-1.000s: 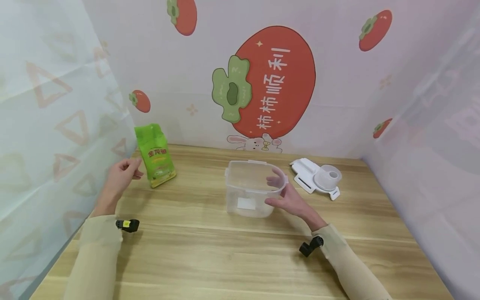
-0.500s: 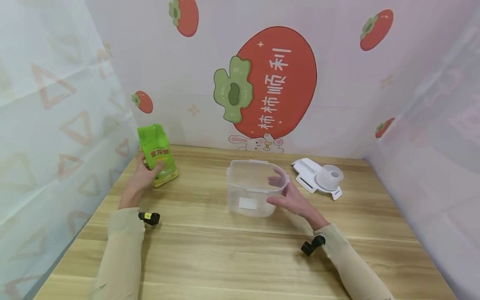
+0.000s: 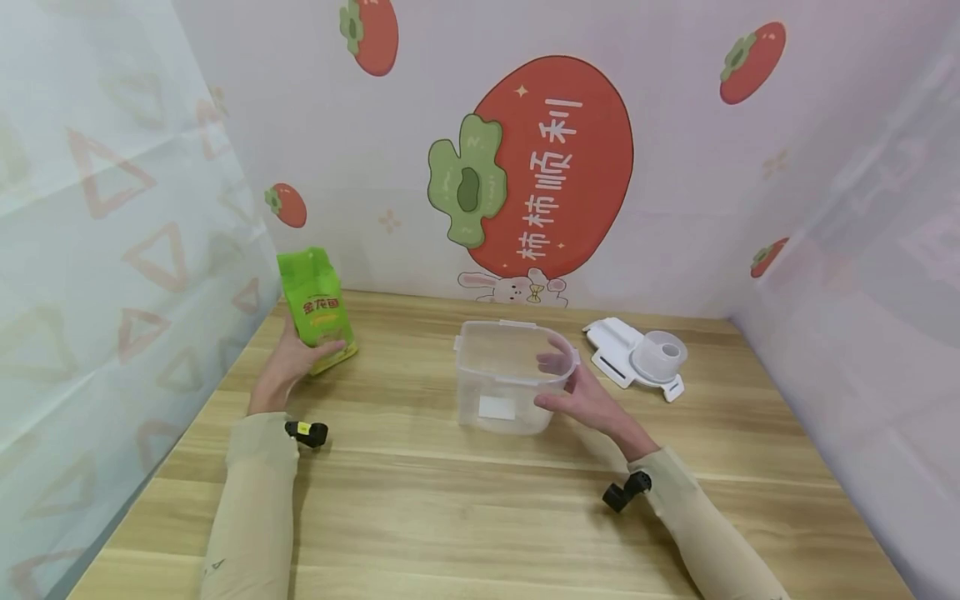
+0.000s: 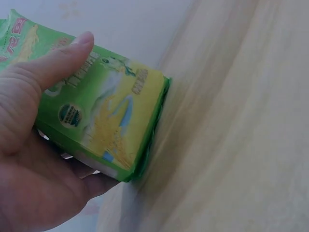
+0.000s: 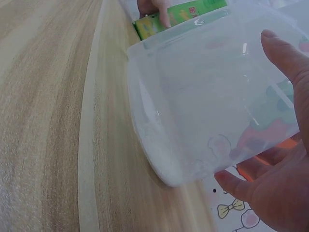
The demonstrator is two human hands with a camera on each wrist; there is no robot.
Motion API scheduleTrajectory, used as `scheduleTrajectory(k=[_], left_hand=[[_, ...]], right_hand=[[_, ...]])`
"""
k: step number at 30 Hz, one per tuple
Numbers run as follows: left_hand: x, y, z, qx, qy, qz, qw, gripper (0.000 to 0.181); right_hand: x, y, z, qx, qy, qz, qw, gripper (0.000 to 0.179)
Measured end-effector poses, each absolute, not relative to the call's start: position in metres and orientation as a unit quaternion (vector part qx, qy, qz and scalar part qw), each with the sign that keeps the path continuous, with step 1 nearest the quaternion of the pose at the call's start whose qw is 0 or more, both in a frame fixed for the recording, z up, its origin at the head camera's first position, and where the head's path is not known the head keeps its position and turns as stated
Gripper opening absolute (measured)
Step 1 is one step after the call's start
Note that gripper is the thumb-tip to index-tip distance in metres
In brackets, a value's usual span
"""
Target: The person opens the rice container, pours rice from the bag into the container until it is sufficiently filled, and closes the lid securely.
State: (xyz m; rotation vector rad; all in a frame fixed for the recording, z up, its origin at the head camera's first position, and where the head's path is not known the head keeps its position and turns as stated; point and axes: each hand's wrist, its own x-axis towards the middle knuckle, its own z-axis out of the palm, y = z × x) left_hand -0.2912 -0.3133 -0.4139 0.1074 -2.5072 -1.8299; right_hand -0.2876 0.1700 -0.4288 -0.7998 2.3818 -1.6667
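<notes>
On the left of the head view a green and yellow food bag [image 3: 318, 312] stands upright on the table. Wheat ears are printed on it in the left wrist view, and its top is folded. My left hand [image 3: 291, 360] grips its lower part, thumb across the front and fingers behind. The bag's bottom edge lies close to the tabletop. At the middle stands a clear plastic container [image 3: 480, 392], without a lid on it and with a white label. My right hand [image 3: 588, 402] holds its rounded right end, thumb on the near wall, fingers at the far side.
A white lid [image 3: 611, 337] with a translucent round cup [image 3: 660, 357] on it lies at the back right. The wooden table [image 3: 450, 517] is bordered by printed cloth walls at the back and both sides.
My left hand has moved right from beside the bag and taken hold of it; its thumb now lies lower across the front. The right hand and container have stayed put.
</notes>
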Motion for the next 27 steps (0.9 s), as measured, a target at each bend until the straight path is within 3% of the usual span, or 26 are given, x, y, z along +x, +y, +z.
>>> scheduleTrajectory(k=[3,9,14,27], left_hand=[[-0.295,-0.316,-0.420,0.034,-0.814,-0.579,0.011,0.096],[-0.308,-0.327,-0.443,0.028,-0.830,-0.557,0.018,0.077],[-0.312,-0.331,-0.452,0.038,-0.821,-0.569,0.016,0.074],[-0.293,-0.317,-0.424,0.052,-0.808,-0.586,0.023,0.066]], right_hand=[[-0.288,0.172,-0.431,-0.267,0.786,-0.554,0.061,0.094],[-0.288,0.173,-0.431,-0.271,0.780,-0.560,0.062,0.096],[-0.288,0.172,-0.430,-0.273,0.786,-0.552,0.057,0.096],[-0.289,0.172,-0.435,-0.269,0.789,-0.549,0.059,0.095]])
